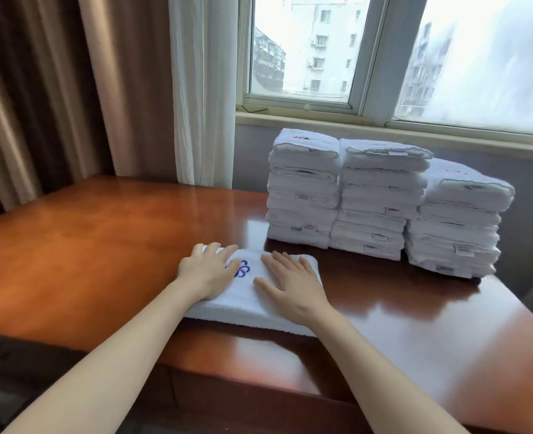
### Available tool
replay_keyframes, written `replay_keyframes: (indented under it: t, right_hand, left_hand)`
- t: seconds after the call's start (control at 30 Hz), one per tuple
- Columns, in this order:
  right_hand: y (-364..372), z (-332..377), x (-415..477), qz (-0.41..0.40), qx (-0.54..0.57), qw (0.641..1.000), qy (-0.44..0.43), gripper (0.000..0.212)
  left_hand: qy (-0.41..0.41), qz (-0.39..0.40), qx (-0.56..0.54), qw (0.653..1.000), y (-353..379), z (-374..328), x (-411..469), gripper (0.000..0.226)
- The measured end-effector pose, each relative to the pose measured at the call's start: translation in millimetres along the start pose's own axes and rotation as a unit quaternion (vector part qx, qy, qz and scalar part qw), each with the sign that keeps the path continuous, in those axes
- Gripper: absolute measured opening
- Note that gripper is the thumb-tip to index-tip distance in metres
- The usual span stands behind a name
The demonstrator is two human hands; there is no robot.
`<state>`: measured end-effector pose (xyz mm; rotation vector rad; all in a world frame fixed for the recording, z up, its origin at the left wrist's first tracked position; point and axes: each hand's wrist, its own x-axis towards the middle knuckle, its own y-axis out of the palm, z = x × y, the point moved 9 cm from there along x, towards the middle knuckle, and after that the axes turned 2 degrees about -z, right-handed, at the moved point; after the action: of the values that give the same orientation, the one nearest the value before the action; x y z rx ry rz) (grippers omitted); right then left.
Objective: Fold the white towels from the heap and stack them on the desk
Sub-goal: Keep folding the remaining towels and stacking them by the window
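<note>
At the left of the frame a brown curtain [39, 98] hangs behind the glossy wooden tabletop [86, 245]. Near the lower middle lies one folded towel [243, 297], white and thick, with a blue embroidery [242, 270] on its top face. The left hand [207, 272] rests flat on the towel's left end, its fingers [218, 252] slightly spread and reaching to the far edge. The right hand [290, 285] presses on the right half, palm down, fingers straight and a little apart, pinching nothing. To the right, under the window, three stacks [381, 195] of folded towels stand touching each other, near the towel but apart from it. I judge the towel is light, soft and springy: its layers probably open again when the pressure goes, and it may slide on the polished wood. It seems best to take it from both short ends, palms under and thumbs on top, so the fold stays closed while it is lifted to a stack.
</note>
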<state>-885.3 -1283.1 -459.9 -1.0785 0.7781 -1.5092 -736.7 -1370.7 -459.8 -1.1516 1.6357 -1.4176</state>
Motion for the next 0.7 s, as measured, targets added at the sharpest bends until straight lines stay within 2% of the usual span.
replay_keyframes:
  t: [0.13,0.3,0.5,0.7]
  right_hand:
    - [-16,-1,-7,-0.051,0.046,0.997,-0.032,0.044]
    - [-38,0,-17,-0.13,0.047,0.989,-0.042,0.027]
    - [-55,1,-41,-0.16,-0.015,0.983,-0.087,0.025]
    - [-64,11,-73,-0.196,-0.014,0.974,-0.11,0.026]
  left_hand:
    - [-0.026,-0.021,0.009,0.999,-1,0,-7,0.049]
    - [-0.062,-0.028,0.01,0.998,-2,-4,-16,0.05]
    - [-0.102,-0.022,0.021,0.994,-2,-8,-27,0.053]
    - [-0.131,0.001,0.018,0.991,-1,-20,-39,0.053]
